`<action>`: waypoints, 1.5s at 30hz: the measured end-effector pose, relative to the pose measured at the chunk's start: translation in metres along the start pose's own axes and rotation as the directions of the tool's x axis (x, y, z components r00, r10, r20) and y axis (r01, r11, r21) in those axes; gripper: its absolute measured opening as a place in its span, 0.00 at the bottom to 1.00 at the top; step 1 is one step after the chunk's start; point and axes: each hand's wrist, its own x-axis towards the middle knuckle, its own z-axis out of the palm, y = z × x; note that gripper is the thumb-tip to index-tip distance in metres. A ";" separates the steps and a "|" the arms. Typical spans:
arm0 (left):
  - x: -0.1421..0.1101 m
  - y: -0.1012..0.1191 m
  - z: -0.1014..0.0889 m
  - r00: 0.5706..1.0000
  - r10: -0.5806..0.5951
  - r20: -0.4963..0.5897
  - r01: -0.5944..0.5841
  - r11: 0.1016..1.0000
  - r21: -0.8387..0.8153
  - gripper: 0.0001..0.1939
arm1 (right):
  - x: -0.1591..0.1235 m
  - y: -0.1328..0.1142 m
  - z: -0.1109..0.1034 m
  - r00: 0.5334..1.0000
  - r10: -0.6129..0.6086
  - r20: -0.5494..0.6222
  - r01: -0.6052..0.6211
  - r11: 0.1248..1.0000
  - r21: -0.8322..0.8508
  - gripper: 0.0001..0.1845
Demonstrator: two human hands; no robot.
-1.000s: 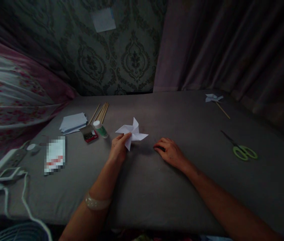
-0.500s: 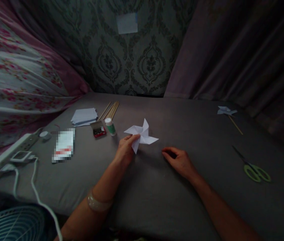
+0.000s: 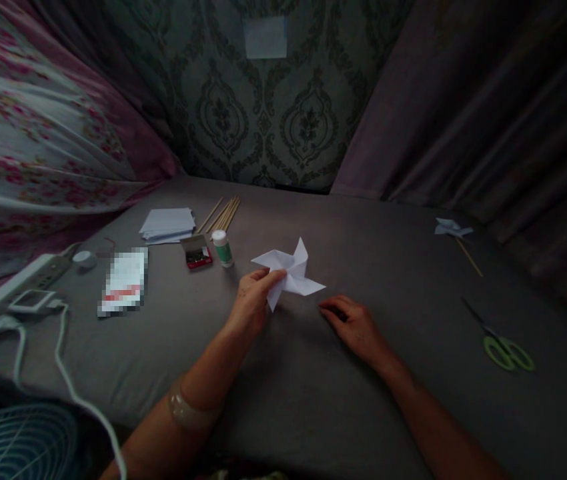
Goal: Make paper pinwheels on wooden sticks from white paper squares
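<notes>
A white paper pinwheel [image 3: 296, 279] is pinched near its centre by my left hand [image 3: 252, 297], thumb on top. Its folded blades point outward above the grey cloth. Just right of it, apart from the paper, is my right hand [image 3: 356, 325]. Thumb and fingertips there are pressed together; whatever they may hold is too small to make out. Beyond my left hand stand a glue bottle [image 3: 222, 249] with a white cap and green label, and an open small red box [image 3: 197, 256] with tiny dark items inside.
Behind lie a stack of white paper [image 3: 167, 223] and several wooden sticks [image 3: 226, 215]. Scissors [image 3: 501, 343] with green handles and a pinwheel on a stick [image 3: 453, 228] are at right. At left are a blurred packet [image 3: 126, 280], a power strip [image 3: 18, 287] with cables, and a blue fan [image 3: 18, 443].
The view has shifted slightly. The pinwheel and my right hand are a little closer together, and my left hand keeps its pinch on the paper.
</notes>
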 end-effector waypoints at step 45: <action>-0.010 -0.010 0.007 0.985 -0.088 0.147 0.076 0.993 0.085 0.12 | 0.043 -0.059 0.001 0.918 0.390 0.068 -0.348 0.713 0.608 0.18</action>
